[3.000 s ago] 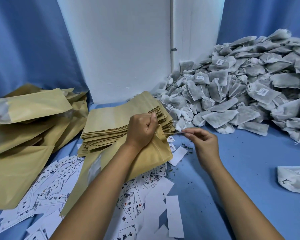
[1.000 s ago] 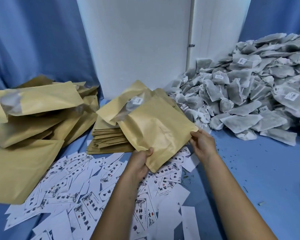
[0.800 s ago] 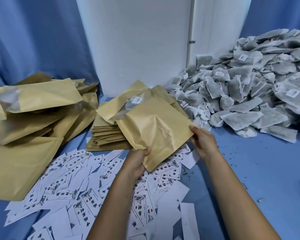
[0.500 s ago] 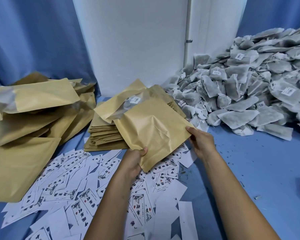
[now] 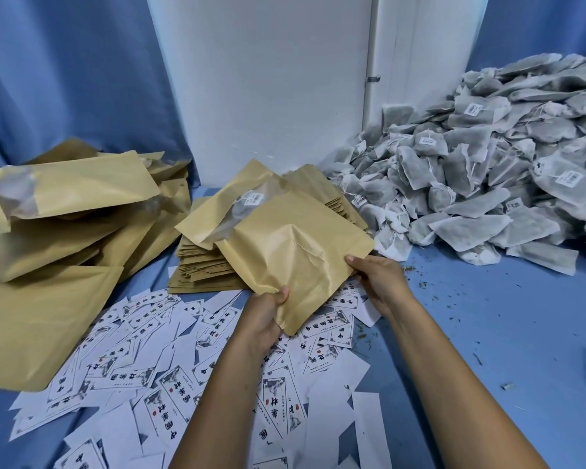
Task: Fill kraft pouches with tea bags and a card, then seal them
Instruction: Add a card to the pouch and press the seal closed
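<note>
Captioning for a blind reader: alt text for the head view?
Both hands, left hand and right hand, hold a kraft pouch over scattered printed cards. A stack of flat pouches lies behind; tea bags are heaped at right.

Bare blue table [image 5: 487, 333] lies right; tea bags [image 5: 471, 184] block beyond.

Blue curtains [image 5: 65, 79], white wall [image 5: 268, 79]

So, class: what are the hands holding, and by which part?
Both hold one kraft pouch: left hand grips its near corner, right hand its right edge.
</note>
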`<control>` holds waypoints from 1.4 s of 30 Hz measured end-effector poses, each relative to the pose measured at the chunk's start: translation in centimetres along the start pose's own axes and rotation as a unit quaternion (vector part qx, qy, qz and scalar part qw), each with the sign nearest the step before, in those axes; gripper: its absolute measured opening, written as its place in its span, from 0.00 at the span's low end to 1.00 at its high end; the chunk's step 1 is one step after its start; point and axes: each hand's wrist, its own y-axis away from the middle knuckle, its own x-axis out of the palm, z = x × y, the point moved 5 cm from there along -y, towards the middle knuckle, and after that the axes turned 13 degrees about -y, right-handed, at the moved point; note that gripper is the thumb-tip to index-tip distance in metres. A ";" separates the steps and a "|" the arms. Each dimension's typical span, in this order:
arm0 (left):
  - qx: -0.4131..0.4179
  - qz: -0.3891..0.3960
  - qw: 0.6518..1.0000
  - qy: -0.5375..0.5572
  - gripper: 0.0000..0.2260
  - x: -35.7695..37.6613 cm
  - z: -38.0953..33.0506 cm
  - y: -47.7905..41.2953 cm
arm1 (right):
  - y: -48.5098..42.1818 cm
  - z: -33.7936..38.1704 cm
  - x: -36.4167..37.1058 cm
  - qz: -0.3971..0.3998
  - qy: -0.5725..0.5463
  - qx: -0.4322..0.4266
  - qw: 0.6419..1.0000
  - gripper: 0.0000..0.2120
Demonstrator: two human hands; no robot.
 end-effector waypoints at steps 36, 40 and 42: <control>0.015 -0.005 0.999 0.043 0.13 0.7 0.1 0.3 | 1.6 -2.4 3.5 0.163 -0.005 0.040 0.986 0.11; 0.014 -0.005 0.999 0.053 0.14 0.7 0.2 0.3 | 1.5 -2.4 3.7 0.162 0.014 0.012 0.987 0.10; 0.016 -0.009 0.998 0.052 0.13 0.6 0.1 0.3 | 1.6 -2.7 3.8 0.176 0.021 0.026 0.984 0.11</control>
